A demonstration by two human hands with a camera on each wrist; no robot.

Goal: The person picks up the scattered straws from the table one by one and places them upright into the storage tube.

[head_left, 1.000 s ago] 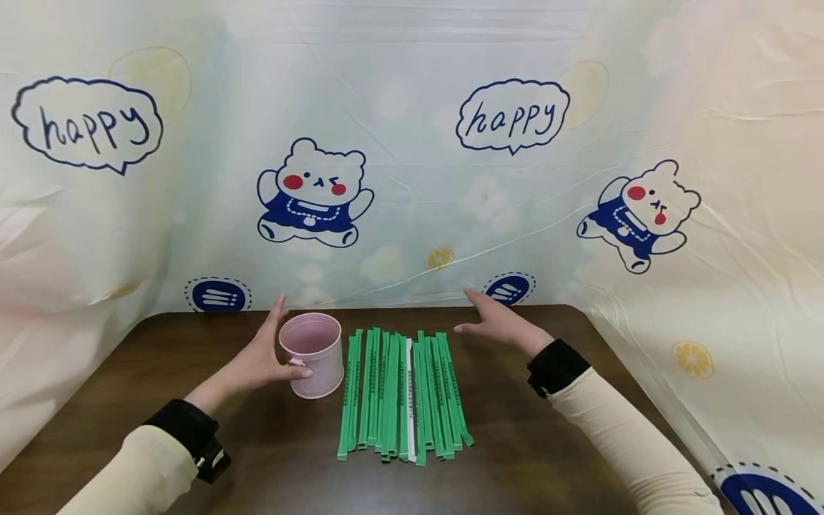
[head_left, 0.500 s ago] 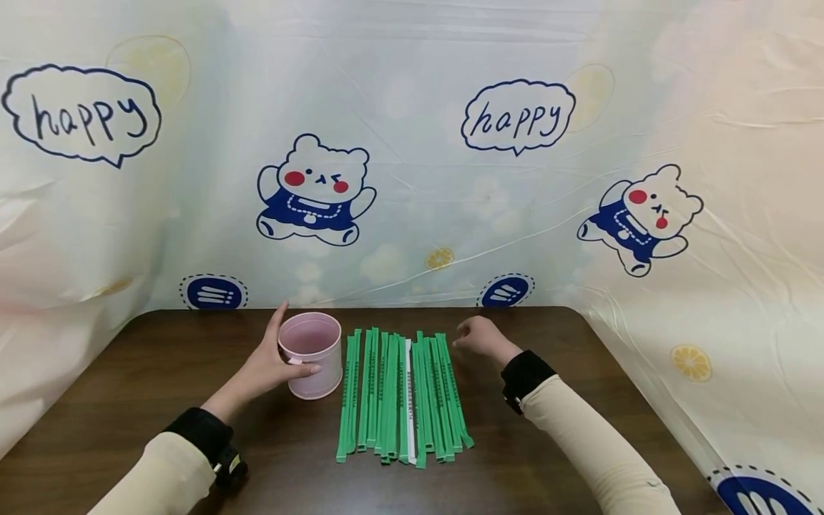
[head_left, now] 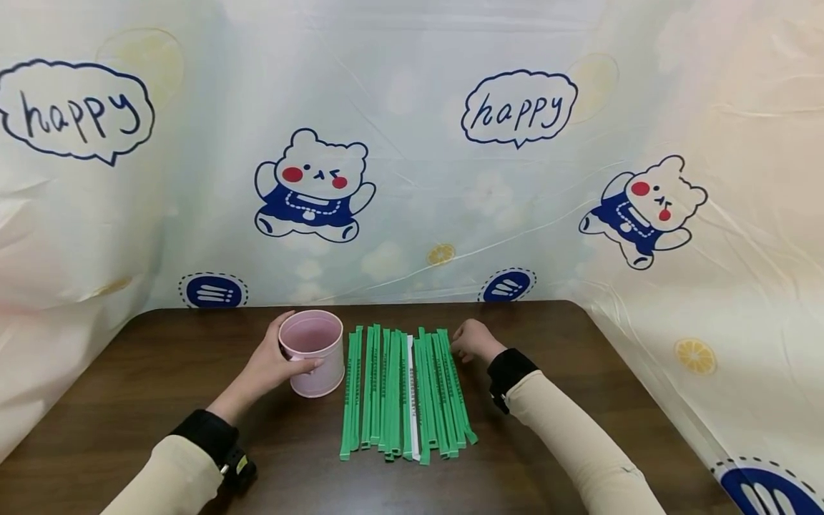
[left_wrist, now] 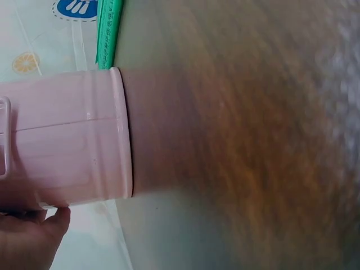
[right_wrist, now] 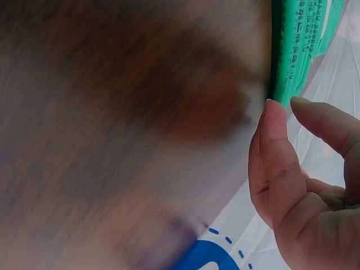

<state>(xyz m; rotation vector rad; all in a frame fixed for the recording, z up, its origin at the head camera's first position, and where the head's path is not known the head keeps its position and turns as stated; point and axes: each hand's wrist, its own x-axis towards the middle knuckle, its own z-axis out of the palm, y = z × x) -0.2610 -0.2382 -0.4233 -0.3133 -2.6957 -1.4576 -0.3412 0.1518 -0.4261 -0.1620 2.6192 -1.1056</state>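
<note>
Gripping one cup [head_left: 328, 357]: left hand [head_left: 272, 357] | one white stick [head_left: 413, 400] | ten-plus green sticks [head_left: 390, 397]

We see a pink cup [head_left: 330, 375], dark-lettered green strips [head_left: 389, 400], one white strip [head_left: 413, 400], a brown wood-grained worktop [head_left: 129, 400].

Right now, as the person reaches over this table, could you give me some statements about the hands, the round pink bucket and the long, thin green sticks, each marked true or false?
1. The left hand holds the round pink bucket. True.
2. The long, thin green sticks lie left of the bucket in the head view. False: they lie to its right.
3. One slim white stick lies among the green ones. True.
4. The right hand is inside the bucket. False: it is near the far end of the rightmost green sticks.
5. The bucket's mouth faces up. True.
</note>
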